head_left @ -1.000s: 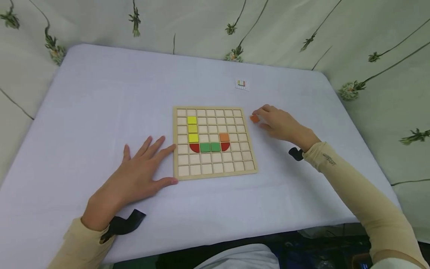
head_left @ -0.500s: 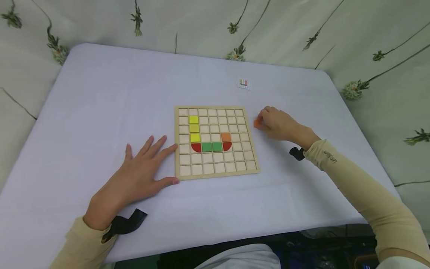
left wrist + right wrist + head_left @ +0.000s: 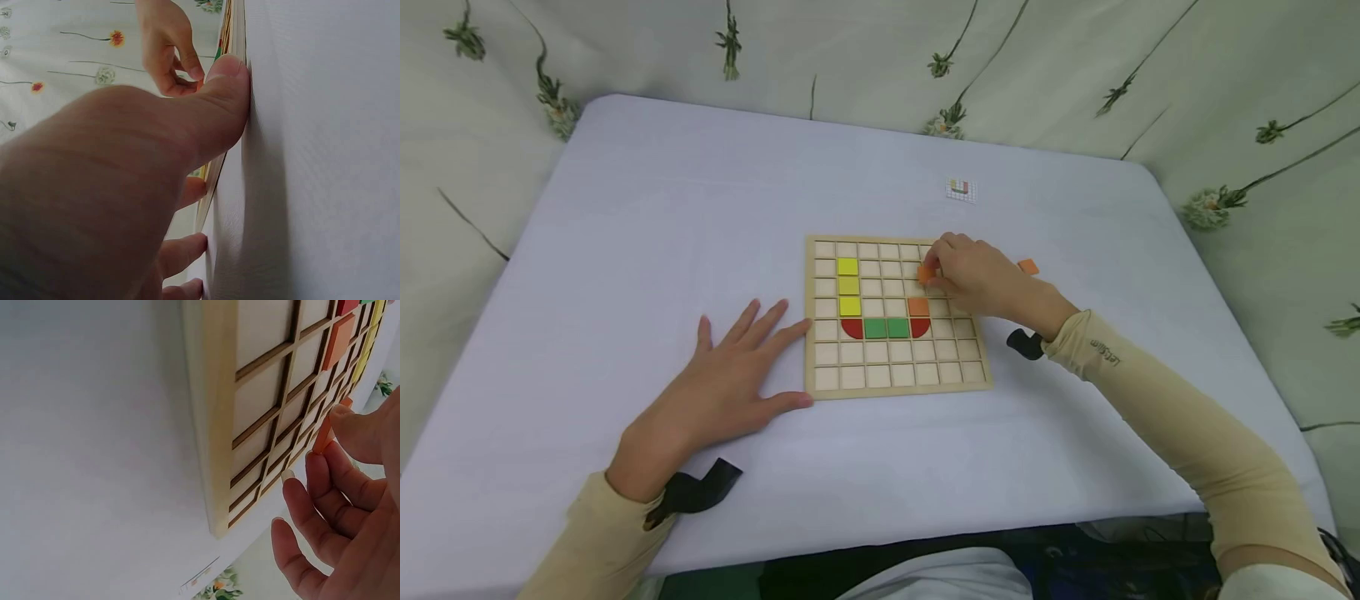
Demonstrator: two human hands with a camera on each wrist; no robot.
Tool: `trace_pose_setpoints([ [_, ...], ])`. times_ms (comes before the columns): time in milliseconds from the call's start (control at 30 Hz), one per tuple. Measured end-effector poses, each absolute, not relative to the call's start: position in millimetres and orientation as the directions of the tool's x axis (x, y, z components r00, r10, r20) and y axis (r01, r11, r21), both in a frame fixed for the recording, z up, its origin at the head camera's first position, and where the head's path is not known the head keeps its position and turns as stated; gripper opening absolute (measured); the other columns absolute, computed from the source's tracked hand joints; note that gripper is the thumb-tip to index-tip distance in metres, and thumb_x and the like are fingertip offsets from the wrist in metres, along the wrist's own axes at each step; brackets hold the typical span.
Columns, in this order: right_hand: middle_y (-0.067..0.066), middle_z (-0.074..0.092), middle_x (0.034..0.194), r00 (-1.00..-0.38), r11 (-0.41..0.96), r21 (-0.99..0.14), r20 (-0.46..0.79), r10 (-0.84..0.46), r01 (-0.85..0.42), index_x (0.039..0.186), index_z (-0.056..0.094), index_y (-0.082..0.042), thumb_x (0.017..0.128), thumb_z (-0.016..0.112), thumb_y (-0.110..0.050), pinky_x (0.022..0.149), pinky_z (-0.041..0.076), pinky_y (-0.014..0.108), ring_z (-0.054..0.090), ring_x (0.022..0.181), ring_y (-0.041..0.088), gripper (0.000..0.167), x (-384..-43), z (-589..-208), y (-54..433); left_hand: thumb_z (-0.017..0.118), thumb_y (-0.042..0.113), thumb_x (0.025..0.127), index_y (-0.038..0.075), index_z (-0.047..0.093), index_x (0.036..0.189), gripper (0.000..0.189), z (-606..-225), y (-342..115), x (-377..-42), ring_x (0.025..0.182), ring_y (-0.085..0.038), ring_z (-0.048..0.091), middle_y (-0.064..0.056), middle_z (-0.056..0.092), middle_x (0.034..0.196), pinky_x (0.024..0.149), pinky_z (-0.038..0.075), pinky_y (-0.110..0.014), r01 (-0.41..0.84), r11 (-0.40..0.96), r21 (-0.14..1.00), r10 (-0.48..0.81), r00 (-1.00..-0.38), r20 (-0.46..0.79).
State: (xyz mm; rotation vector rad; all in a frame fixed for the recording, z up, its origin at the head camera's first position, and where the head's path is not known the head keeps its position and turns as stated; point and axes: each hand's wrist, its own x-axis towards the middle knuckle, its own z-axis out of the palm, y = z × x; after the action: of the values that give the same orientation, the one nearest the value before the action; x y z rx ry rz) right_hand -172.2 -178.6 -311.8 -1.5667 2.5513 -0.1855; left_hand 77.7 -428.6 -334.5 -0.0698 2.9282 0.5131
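A square wooden grid board (image 3: 810, 367) lies on the white-covered table. Yellow tiles (image 3: 848, 286) stand in a column in its cells, with a row below of green tiles (image 3: 876, 328) between two red rounded tiles (image 3: 920, 327). One orange tile (image 3: 918, 307) sits above the right red one. My right hand (image 3: 985, 277) pinches another orange square tile (image 3: 325, 432) between thumb and fingertips, over the board's upper right part. With fingers spread, my left hand (image 3: 718, 387) rests on the table, its thumb and a fingertip touching the board's left edge.
Another loose orange tile (image 3: 1028, 267) lies on the table to the right of the board, beyond my right wrist. A small printed card (image 3: 961, 190) with a coloured grid pattern is behind the board. The flower-patterned cloth (image 3: 880, 58) hangs behind the table.
My right hand has taken hold of an orange tile beside the board and carried it left over the grid. The left hand stays at the board's edge. The view has shifted slightly.
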Motion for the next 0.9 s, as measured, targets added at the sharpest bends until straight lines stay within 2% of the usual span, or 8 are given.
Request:
trace_pose_setpoints([
  [133,0.012,0.064,0.115,-0.439,0.449,-0.156,-0.094,-0.893,-0.88,0.118,0.06,-0.002,0.1,0.064,-0.021,0.088,0.052,0.044,0.06,0.101,0.028,0.027,-167.2,-313.7,-188.4,0.076,0.056,0.085,0.024,0.034,0.16,0.092,-336.8,-428.1,77.9,0.159,-0.042,0.006,-0.011,0.015,0.172,0.112,0.001,-0.083,-0.071,0.939,0.337,-0.017,-0.987,-0.161],
  [400,0.009,0.065,0.111,-0.42,0.43,-0.089,-0.112,-0.901,-0.899,0.118,0.062,-0.005,0.099,0.066,-0.022,0.087,0.052,0.044,0.061,0.103,0.027,0.026,-161.0,-317.2,-197.1,0.076,0.056,0.084,0.023,0.035,0.159,0.091,-335.1,-427.9,81.2,0.159,-0.043,0.008,-0.013,0.018,0.171,0.112,0.003,-0.083,-0.073,0.94,0.335,-0.025,-0.989,-0.145],
  [733,0.009,0.065,0.113,-0.445,0.459,-0.094,-0.138,-0.885,-0.883,0.119,0.065,-0.006,0.099,0.064,-0.023,0.091,0.051,0.045,0.061,0.105,0.027,0.026,-159.1,-312.9,-191.7,0.075,0.056,0.085,0.023,0.036,0.159,0.089,-332.0,-425.9,81.8,0.158,-0.045,0.01,-0.014,0.02,0.171,0.111,0.004,-0.085,-0.06,0.942,0.329,-0.015,-0.991,-0.136],
  [900,0.011,0.065,0.119,-0.476,0.49,-0.1,-0.131,-0.869,-0.866,0.125,0.064,-0.005,0.101,0.061,-0.025,0.092,0.05,0.048,0.06,0.108,0.029,0.031,-166.8,-310.2,-178.6,0.074,0.057,0.086,0.023,0.036,0.159,0.089,-331.2,-426.5,82.3,0.158,-0.044,0.01,-0.014,0.019,0.171,0.111,0.004,-0.084,-0.063,0.943,0.328,-0.018,-0.99,-0.14],
])
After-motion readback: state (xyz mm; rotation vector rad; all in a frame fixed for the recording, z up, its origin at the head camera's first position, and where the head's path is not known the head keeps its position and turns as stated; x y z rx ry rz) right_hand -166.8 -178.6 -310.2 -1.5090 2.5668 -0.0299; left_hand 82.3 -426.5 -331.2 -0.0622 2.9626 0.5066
